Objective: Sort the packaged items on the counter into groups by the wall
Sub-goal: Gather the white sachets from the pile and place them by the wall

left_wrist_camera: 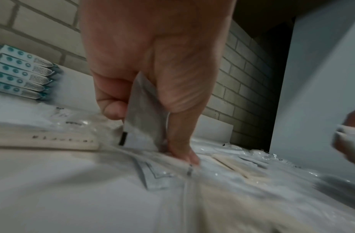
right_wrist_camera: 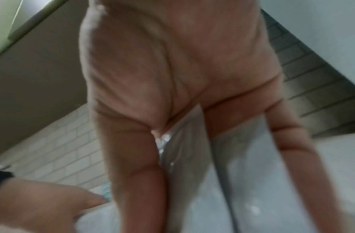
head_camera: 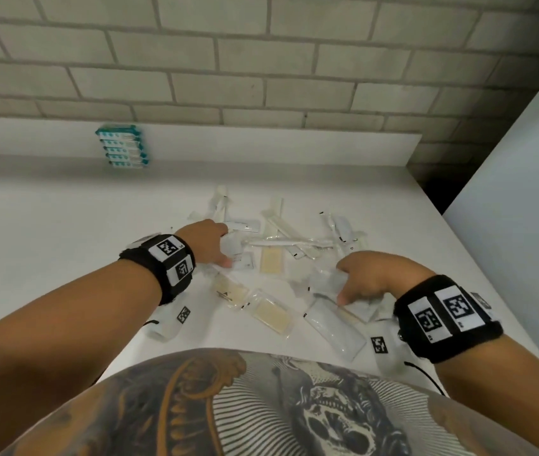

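A loose pile of clear-wrapped packets [head_camera: 281, 245] lies on the white counter [head_camera: 64, 225]; some hold beige pads [head_camera: 273, 263], others white contents [head_camera: 334, 327]. My left hand [head_camera: 225, 248] reaches into the pile's left side. In the left wrist view this hand [left_wrist_camera: 150, 135] pinches a small white sachet [left_wrist_camera: 144, 113] between thumb and fingers, its lower edge touching the pile. My right hand [head_camera: 343, 284] is over the pile's right side, curled round a clear plastic packet [head_camera: 327, 281]. The blurred right wrist view shows that packet [right_wrist_camera: 184, 149] between the thumb and fingers.
A stack of teal-and-white boxes [head_camera: 123, 149] leans against the white ledge [head_camera: 261, 143] under the brick wall [head_camera: 261, 60]. A tall white cabinet side [head_camera: 524, 192] bounds the counter on the right, with a dark gap [head_camera: 439, 189] behind it. My torso is at the near edge.
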Available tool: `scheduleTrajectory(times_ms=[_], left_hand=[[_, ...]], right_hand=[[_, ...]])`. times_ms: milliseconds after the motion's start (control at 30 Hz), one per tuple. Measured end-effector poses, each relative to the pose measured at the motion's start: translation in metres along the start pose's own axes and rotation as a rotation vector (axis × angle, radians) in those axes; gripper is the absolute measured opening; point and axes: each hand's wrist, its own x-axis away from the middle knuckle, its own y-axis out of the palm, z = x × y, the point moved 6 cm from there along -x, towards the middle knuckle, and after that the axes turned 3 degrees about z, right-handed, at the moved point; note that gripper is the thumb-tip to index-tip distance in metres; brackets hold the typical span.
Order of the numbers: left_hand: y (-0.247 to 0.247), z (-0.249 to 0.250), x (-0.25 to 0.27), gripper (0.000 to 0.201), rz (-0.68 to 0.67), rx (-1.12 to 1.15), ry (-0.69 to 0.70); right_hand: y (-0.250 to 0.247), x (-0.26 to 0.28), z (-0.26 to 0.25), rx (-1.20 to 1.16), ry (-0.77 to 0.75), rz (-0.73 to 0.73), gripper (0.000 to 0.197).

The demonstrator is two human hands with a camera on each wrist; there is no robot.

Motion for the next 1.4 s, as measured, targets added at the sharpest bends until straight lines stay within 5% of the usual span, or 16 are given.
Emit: scheduleTrajectory(times_ms=[100,200,467,600,867,967,1033,1100,1167,1300,1400], left_hand=[[0.000,0.004,0.004,0.081,-0.033,-0.008,-0.001],[0.000,0.010,0.005,0.077,-0.018,-0.035,0.013],[0.002,0.024,0.010,0.047,0.016,0.015,-0.009],[0.005,0.030,0.011,0.065,-0.055,0.031,0.022],[0.010,0.035,0.010,0.068,-0.149,0.115,-0.005],[0.004,0.037,0.011,0.027,-0.016,0.145,0.009],[-0.008,0.041,0.009,0.028,0.167,0.163,0.040],[-0.028,0.047,0.011,0.033,0.342,0.403,0.072],[-0.045,0.055,0.018,0.039,0.356,0.893,0.088],[-0.062,0.098,0.037,0.038,0.005,1.602,0.230],[-0.066,0.117,0.046,0.045,-0.169,1.673,0.289]], right_hand=[[0.027,0.005,-0.016,0.113,-0.006,-0.165,0.063],[0.043,0.000,-0.029,0.177,0.022,-0.204,0.076],[0.036,-0.018,-0.049,0.327,-0.001,-0.141,0.066],[0.035,-0.024,-0.049,0.315,-0.017,-0.109,0.069],[0.016,-0.026,-0.030,-0.094,0.033,0.063,0.069],[0.003,-0.025,-0.016,-0.385,0.042,0.207,0.065],[-0.010,-0.021,-0.010,-0.597,-0.016,0.307,0.052],[-0.025,-0.015,-0.009,-0.859,-0.128,0.413,0.037],[-0.038,-0.010,-0.015,-1.136,-0.259,0.467,0.038],[-0.058,-0.004,-0.033,-1.554,-0.486,0.492,0.049],[-0.069,0.000,-0.041,-1.570,-0.493,0.620,0.024]])
